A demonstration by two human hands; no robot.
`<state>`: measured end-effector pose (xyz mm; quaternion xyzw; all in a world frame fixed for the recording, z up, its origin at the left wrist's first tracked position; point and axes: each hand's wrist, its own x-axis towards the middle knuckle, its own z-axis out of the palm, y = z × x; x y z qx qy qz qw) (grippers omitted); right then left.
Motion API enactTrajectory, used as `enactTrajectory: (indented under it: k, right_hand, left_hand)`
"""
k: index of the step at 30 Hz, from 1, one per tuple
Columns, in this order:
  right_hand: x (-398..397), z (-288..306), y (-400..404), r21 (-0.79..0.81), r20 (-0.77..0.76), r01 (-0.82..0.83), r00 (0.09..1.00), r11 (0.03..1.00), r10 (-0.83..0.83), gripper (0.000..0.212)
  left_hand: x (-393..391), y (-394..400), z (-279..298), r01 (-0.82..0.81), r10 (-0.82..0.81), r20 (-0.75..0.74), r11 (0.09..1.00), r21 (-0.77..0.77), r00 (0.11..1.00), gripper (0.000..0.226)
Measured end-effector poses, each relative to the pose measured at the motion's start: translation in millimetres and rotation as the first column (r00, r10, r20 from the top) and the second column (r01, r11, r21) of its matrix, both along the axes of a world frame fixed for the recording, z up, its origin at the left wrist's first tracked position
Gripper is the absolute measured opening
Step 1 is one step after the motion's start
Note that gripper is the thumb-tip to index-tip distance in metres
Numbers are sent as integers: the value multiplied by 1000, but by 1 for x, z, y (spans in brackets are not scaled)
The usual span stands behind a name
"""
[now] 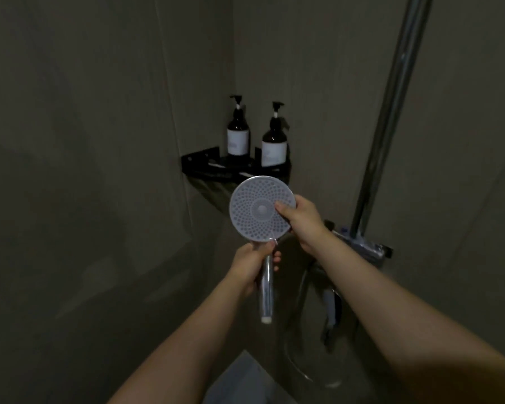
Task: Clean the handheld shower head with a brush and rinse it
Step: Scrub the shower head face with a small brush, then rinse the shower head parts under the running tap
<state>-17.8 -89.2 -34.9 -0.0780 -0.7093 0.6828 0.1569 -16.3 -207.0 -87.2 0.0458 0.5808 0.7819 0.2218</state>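
In a dim shower corner, the person's left hand [252, 265] reaches forward from the lower frame, its fingers wrapped around the chrome handle just below the round face of the shower head [262, 210]. The head is held upright in front of the black corner shelf [204, 163], nozzle face turned toward the camera. The right hand [299, 220] comes in from the right with the forearm stretched out, curled fingers and thumb pinching the disc's right edge. Two dark pump bottles [273, 141] stand on the shelf; a chrome riser rail [391, 106] rises at right.
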Motion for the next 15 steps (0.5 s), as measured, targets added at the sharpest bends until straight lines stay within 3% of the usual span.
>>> enactTrajectory:
  k: [2,4,9,12,15]
  right_hand:
    - [16,-18,8,51,39,17,999,999,-19,25]
    - [28,-37,19,96,78,75,994,993,-83,11]
    - [46,-84,64,-15,289,463,851,886,-439,38]
    - [53,-116,84,42,453,509,757,860,-471,35]
    - [51,-142,91,120,504,511,708,851,-495,30]
  left_hand:
    - [12,7,-18,-19,20,24,999,-28,1000,10]
    - [20,12,-33,-45,48,49,998,-43,998,13]
    - [30,16,-64,-18,25,144,998,-54,989,12]
    - [31,22,-82,6,7,189,997,-71,982,13]
    - [32,25,-101,43,-26,227,997,-68,974,13]
